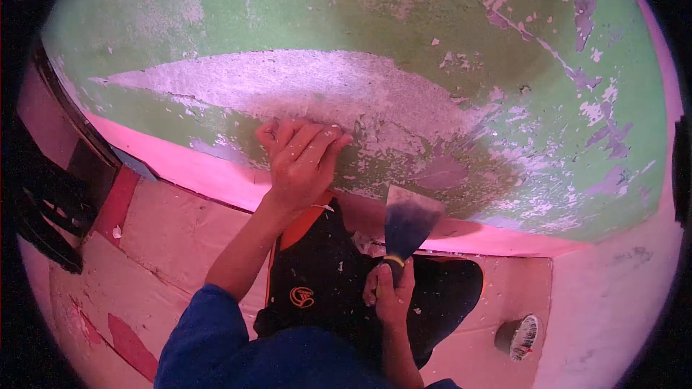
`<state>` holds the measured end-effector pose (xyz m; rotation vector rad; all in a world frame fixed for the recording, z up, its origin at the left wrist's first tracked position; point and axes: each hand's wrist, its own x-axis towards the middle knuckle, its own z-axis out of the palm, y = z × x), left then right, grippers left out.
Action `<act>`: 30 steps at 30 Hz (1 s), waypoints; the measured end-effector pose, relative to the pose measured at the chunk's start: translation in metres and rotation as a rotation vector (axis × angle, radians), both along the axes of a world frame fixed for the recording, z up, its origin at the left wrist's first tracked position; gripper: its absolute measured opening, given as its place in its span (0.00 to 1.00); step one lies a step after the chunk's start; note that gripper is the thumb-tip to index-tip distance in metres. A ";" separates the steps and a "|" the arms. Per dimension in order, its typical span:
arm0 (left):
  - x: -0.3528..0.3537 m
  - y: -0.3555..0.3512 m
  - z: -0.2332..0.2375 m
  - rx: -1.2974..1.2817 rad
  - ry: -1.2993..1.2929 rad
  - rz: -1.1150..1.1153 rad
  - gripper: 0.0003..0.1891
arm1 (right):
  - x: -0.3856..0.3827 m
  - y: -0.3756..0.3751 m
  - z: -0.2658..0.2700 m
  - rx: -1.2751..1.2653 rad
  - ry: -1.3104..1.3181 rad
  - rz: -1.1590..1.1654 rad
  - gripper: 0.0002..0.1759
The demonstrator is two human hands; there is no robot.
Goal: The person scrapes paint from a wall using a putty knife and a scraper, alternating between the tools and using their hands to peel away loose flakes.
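Note:
My left hand (301,157) is against the green wall (288,7), at the lower edge of a large pale patch (288,79) where the paint is gone. Its fingers are bent and close together, with their tips turned to the wall; whatever they may hold is hidden. Lower and to the right, my right hand (391,292) grips the handle of a putty knife (411,223). The wide blade points up, just in front of the wall's pink bottom band. Flaked and scratched paint surrounds both hands' area, and small flecks stick to my left hand.
A small tub (517,337) with a whitish, speckled inside stands on the floor at the lower right. Brownish sheets (180,230) cover the floor. A dark object (47,202) is at the far left. My legs in black trousers are bent close to the wall.

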<state>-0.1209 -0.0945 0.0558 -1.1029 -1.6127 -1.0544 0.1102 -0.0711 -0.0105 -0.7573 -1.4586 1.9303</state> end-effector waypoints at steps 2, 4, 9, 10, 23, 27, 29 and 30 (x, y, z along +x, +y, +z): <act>0.002 -0.001 0.000 -0.001 -0.019 0.022 0.06 | 0.002 0.004 -0.006 0.074 -0.014 0.019 0.08; 0.002 -0.002 0.000 0.012 -0.021 0.027 0.06 | 0.004 0.006 -0.007 0.043 -0.005 0.009 0.08; 0.002 -0.008 0.005 -0.019 -0.013 0.057 0.07 | 0.008 0.017 -0.020 0.167 -0.043 -0.016 0.06; 0.000 -0.010 0.006 -0.033 0.006 0.050 0.07 | 0.008 0.017 -0.017 0.088 -0.022 -0.052 0.07; -0.008 -0.022 0.022 -0.127 0.145 0.058 0.07 | 0.016 0.021 -0.005 0.016 -0.002 -0.064 0.08; -0.006 -0.025 0.026 -0.178 0.009 -0.039 0.07 | 0.017 0.021 -0.012 0.014 -0.003 -0.086 0.08; 0.009 -0.030 0.043 -0.363 -0.118 -0.058 0.12 | 0.012 0.020 -0.004 -0.022 -0.012 -0.025 0.08; 0.010 -0.028 0.045 -0.365 -0.116 -0.059 0.12 | 0.010 0.018 -0.004 -0.023 -0.010 -0.026 0.08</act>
